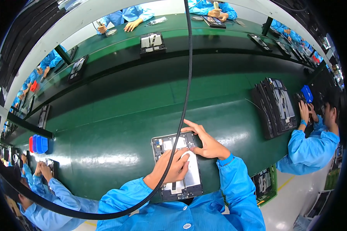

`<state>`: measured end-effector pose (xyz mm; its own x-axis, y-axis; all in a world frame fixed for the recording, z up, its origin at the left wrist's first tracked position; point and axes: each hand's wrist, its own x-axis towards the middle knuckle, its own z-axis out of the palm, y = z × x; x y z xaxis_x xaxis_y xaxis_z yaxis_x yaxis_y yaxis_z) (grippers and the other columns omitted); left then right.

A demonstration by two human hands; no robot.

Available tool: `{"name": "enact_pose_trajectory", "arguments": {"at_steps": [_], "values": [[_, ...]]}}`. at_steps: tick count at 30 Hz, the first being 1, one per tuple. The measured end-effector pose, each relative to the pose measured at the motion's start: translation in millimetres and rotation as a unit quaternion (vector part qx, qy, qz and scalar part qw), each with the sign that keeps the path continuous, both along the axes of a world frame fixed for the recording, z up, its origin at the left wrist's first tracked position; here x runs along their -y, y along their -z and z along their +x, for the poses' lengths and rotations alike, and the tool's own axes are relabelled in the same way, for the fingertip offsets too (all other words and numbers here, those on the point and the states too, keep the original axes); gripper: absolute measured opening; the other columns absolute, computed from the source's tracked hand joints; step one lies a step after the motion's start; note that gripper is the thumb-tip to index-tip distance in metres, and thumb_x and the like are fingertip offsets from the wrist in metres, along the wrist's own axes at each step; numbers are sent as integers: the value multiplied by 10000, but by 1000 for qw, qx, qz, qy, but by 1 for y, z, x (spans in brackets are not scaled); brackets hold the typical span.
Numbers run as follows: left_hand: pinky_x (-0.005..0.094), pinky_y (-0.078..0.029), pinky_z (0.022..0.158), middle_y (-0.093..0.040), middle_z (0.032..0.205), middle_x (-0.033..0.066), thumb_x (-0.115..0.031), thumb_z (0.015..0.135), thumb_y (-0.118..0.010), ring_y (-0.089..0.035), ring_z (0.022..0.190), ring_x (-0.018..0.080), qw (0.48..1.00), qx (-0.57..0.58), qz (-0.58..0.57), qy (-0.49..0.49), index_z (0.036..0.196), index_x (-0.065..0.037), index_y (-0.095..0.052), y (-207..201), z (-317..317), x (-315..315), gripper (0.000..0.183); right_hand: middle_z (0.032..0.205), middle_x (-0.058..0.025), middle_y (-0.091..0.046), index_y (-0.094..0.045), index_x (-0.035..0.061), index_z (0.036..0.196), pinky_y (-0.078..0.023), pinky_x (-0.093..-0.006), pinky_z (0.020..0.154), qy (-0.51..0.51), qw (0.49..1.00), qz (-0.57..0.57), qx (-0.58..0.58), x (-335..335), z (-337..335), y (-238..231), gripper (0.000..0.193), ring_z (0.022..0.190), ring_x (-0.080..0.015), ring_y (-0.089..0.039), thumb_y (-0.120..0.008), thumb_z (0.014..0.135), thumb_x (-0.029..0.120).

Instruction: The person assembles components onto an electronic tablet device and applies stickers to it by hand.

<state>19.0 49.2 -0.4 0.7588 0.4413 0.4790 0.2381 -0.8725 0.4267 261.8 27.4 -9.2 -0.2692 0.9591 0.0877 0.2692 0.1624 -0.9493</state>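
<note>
An opened tablet (194, 179), its back off and its silver battery and dark circuit boards showing, lies on the green bench in front of me. My left hand (166, 168) is over its middle, fingers curled together around a white piece with a rounded end (189, 154); what kind of piece it is I cannot tell. At the tablet's upper right edge my right hand (210, 145) rests with its fingers spread, the thumb close to the white piece. A hanging black cable (189, 73) crosses the view in front of my left hand.
A tall stack of opened tablets (272, 109) stands to the right on the bench (108, 134). Blue and red bins (40, 143) sit at the left. Below the bench on the right is a green crate (273, 184). Co-workers sit on both sides and across a raised shelf (115, 59) holding more tablets.
</note>
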Motion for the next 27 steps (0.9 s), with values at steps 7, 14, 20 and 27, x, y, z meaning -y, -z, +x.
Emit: {"name": "enact_pose_trajectory", "arguments": {"at_steps": [7,14,20,27], "values": [[414,-551,772,-729,1252,123,-99,849,-761,-662,898,293,1000,2,0,-6,1093,-40,-712,2,-2,1,256,1600,-155,-559,-247,105,1762,-246,-492,1326,-3,999,-46,-21,-2,-1,-5,1079,1530,-337,-415,-724,799,-1],[422,-555,811,-724,1295,127,-120,871,-765,-665,932,304,1000,3,-14,3,1128,-35,-714,5,-7,2,275,1573,-147,-583,-305,157,1748,-294,-476,1315,3,999,-54,5,-1,-7,-9,1066,1500,-361,-431,-697,776,-37],[473,-554,894,-702,1328,166,-139,897,-738,-676,1011,367,996,33,-88,8,1224,-23,-727,-7,-21,-6,348,1586,-116,-589,-384,173,1716,-386,-449,1240,9,998,-60,0,-3,0,-8,993,1474,-308,-491,-772,825,-31],[444,-512,816,-740,1062,142,-25,874,-682,-660,899,335,977,150,-60,-139,1060,-30,-758,11,-94,-9,201,1475,-125,-636,-781,130,1177,-402,-519,1210,106,977,133,125,4,-34,-22,363,1414,-385,-486,-786,820,64]]}}
